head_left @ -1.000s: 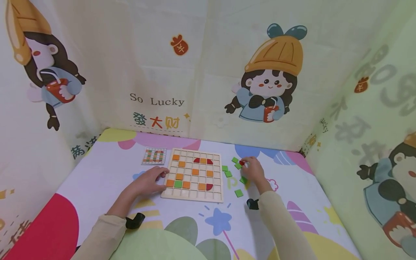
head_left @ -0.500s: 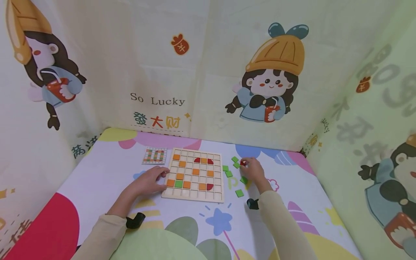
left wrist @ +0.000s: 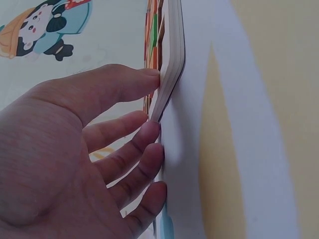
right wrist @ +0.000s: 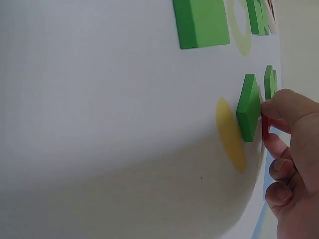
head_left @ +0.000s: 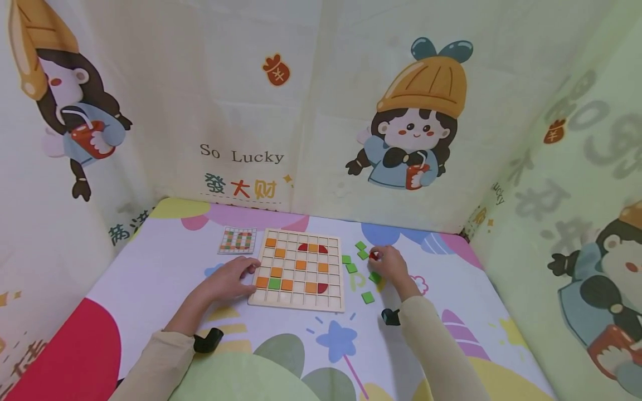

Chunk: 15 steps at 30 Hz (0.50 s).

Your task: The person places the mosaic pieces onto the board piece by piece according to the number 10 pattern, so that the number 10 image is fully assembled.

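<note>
A square wooden grid board (head_left: 296,301) lies on the table, holding orange squares, one green square and several red rounded pieces. My left hand (head_left: 229,280) rests at its left edge. In the left wrist view, the thumb (left wrist: 134,82) touches the board's rim and the fingers are relaxed beside it. To the right of the board, my right hand (head_left: 393,264) pinches a small red piece (head_left: 373,255) between thumb and fingertips; the fingers hide most of it. Several green square tiles (head_left: 368,297) lie loose around that hand, one close beside the red piece in the right wrist view (right wrist: 249,107).
A small printed pattern card (head_left: 237,240) lies left of the board's far corner. Cartoon-printed cloth (head_left: 321,184) hangs behind the table and along both sides. The tabletop (head_left: 170,256) has a colourful printed cover.
My right hand has shifted slightly down and toward the person, with the red piece still pinched. My left hand and the board stay where they were.
</note>
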Each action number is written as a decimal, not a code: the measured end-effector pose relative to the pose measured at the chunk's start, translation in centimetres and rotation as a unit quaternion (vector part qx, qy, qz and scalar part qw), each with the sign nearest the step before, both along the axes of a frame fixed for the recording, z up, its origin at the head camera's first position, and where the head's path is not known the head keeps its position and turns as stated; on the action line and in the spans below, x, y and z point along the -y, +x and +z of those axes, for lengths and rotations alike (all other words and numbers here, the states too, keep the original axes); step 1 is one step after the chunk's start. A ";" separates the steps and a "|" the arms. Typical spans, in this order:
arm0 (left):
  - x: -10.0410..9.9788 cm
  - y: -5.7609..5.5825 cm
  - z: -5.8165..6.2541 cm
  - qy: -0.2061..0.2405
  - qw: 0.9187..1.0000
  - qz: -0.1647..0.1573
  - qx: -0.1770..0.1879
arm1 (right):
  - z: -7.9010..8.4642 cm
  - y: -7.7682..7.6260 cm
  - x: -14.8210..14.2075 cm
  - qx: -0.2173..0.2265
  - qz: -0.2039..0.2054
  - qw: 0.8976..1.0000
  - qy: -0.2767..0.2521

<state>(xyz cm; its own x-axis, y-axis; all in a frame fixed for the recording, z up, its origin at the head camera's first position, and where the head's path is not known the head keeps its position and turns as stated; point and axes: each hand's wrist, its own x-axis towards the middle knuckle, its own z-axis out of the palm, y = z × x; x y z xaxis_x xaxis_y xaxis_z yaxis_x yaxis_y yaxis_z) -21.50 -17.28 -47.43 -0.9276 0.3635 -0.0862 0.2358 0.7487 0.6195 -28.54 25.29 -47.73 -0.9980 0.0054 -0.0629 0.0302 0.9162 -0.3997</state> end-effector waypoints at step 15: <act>0.2 0.1 0.3 0.002 1.000 -0.010 -0.012 | 0.1 0.8 0.4 -0.009 -0.014 1.000 -0.017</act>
